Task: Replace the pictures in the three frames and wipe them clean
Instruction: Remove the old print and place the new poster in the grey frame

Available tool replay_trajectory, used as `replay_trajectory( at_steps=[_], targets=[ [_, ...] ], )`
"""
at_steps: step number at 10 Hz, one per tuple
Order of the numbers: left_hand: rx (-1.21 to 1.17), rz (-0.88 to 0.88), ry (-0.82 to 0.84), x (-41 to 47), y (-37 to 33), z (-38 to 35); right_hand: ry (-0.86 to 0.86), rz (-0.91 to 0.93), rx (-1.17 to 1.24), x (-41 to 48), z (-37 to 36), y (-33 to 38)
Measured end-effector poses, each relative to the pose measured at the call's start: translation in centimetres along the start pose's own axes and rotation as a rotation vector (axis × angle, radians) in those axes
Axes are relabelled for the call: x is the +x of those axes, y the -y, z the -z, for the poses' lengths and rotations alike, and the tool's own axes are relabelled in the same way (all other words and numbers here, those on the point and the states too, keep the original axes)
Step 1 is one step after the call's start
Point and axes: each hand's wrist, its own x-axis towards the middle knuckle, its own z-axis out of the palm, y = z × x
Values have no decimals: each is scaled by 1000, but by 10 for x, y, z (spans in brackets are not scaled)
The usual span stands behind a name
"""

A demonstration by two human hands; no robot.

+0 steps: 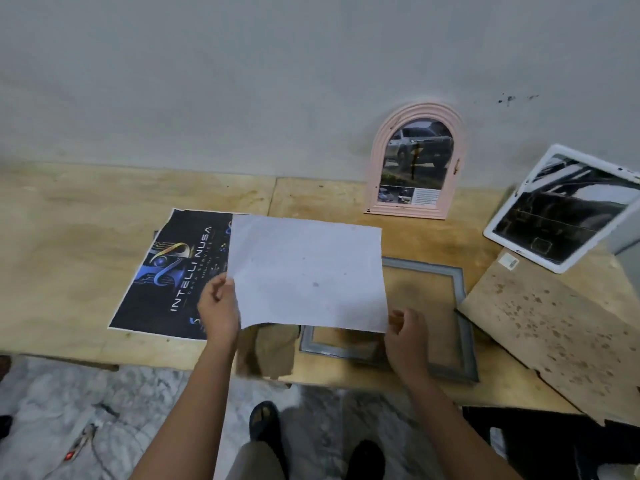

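I log: grey rectangular wooden frame (468,341), left part hidden behind white paper sheet (308,271); white-rimmed rectangular frame (519,249) cut by right edge; brown cloth (270,355) blurred.

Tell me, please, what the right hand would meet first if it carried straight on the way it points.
Likely the white sheet that the right hand pinches at its near corner; pointing forward-left, it would push into it. The grey frame lies below, though height is unclear.
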Motion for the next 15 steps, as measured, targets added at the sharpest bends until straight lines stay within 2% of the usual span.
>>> replay_trajectory(
  at_steps=[1,4,6,8,9,11,12,13,14,15],
  targets=[
    [-91,83,-108,31,-6,28,18,-12,-65,5,-24,23],
    [-164,106,-323,127,-2,92,-58,-87,-369,8,-95,72],
    [-147,164,-451,156,-1,114,-162,-137,-318,7,-116,78],
    [-13,270,-509,173,-5,130,-208,-142,-309,10,-120,81],
    [-125,314,-555,181,-5,128,-206,-149,-302,12,-121,80],
    [23,219,-541,170,-12,129,-217,-157,-299,13,-122,83],
    [267,16,-606,156,-20,126,-208,-146,-304,12,-120,83],
    [490,-280,-314,134,-22,111,-199,-123,-294,11,-117,84],
    [672,-417,227,100,-15,86,-180,-115,-302,12,-115,85],
    [968,-524,490,82,4,67,-133,-113,-349,11,-112,85]
  ],
)
